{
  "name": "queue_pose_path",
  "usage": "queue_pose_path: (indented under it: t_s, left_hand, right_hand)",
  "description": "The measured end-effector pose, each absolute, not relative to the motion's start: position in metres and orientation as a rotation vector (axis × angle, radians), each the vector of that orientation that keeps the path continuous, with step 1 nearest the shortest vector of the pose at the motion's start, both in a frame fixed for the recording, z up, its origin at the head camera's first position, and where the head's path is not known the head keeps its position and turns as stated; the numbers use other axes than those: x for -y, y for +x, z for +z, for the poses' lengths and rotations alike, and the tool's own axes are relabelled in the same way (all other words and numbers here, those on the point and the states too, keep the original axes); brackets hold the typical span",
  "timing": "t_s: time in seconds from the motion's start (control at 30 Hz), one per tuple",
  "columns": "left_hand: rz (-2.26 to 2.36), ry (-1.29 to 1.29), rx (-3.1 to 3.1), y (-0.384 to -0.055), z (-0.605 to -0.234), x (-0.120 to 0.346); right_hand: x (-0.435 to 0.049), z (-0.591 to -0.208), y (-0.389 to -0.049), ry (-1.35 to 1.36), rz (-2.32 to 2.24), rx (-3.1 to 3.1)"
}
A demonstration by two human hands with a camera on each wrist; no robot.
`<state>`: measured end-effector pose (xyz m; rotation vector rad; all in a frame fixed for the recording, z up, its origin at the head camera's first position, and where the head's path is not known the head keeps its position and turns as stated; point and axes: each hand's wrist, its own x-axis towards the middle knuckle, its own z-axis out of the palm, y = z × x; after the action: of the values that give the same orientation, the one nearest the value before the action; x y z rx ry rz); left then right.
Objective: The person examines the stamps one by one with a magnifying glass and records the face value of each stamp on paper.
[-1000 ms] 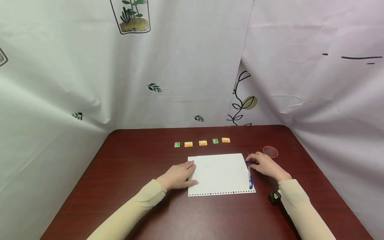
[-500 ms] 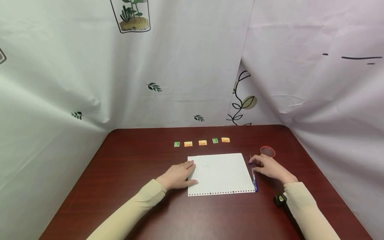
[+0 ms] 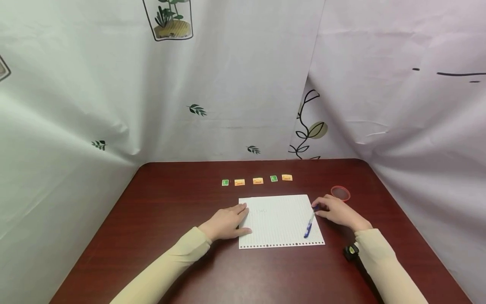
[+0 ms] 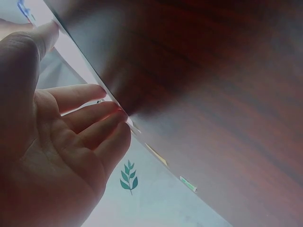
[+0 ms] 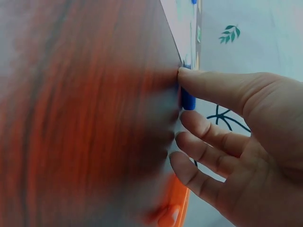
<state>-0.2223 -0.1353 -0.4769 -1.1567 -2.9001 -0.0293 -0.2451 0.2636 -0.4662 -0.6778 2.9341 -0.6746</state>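
Observation:
A sheet of lined white paper [image 3: 281, 221] with a row of punched holes lies on the table; its upper left bears faint marks. My left hand [image 3: 225, 221] rests flat on the paper's left edge, fingers extended and thumb apart. A pen [image 3: 309, 226] with a clear barrel and blue ends slants over the sheet's right side. My right hand [image 3: 338, 211] pinches its far end by the right edge. In the right wrist view the thumb [image 5: 213, 85] touches the blue end [image 5: 188, 98], the index finger is hidden, and the other fingers are loosely bent.
Along the back of the dark red table [image 3: 171, 228] lie several small stamp-like pieces, green [image 3: 225, 183] and orange [image 3: 239, 182]. A round red-rimmed thing [image 3: 340, 193] lies just behind the right hand. White cloth [image 3: 228, 84] hangs behind and at both sides.
The pen has turned, its near end swinging left from beside the sheet's right edge onto the paper. My right hand has shifted slightly left with it. The left hand stays put.

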Motion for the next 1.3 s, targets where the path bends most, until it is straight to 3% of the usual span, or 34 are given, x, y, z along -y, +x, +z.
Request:
queue_pose_path:
  t_s: [1.3]
  left_hand:
    - [-0.022,-1.154,2.895,-0.2221,-0.4797,0.1347]
  right_hand:
    - [-0.2635,-0.4693,-0.2538,-0.703,-0.716,-2.991]
